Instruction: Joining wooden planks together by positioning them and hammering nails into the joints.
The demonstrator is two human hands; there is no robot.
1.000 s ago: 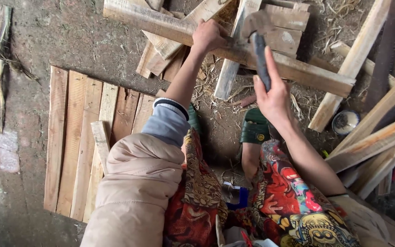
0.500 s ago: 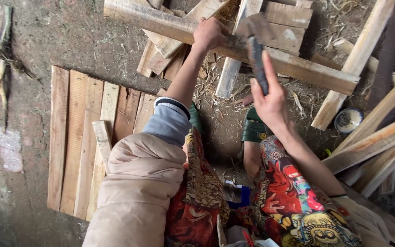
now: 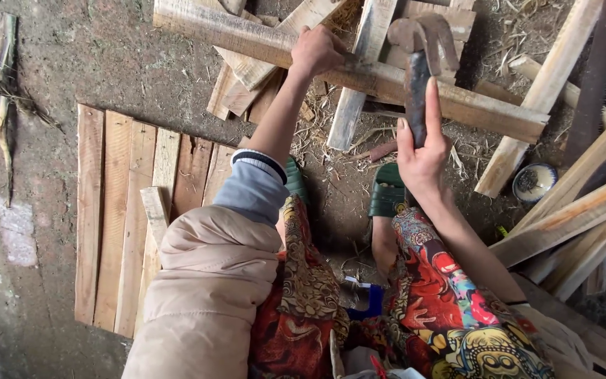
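My left hand grips the plank, right hand clamps the hammer; a small bowl holds dark bits.

Beam: raw wood, rough-sawn, matt, pale w/ grey weathering. Hammer: metal head, dull brown rust, no shine; handle dark, worn, matt. Pallet: bare planks, rough, some reddish, some pale. Ground: packed dirt w/ straw bits, matt. Jacket: beige cloth, smooth, soft sheen. Cuff: grey-blue knit w/ dark and white edge. Trousers: patterned cloth, red/yellow, matt. Sandals: green plastic or rubber, ribbed. Bowl: glossy glazed rim.
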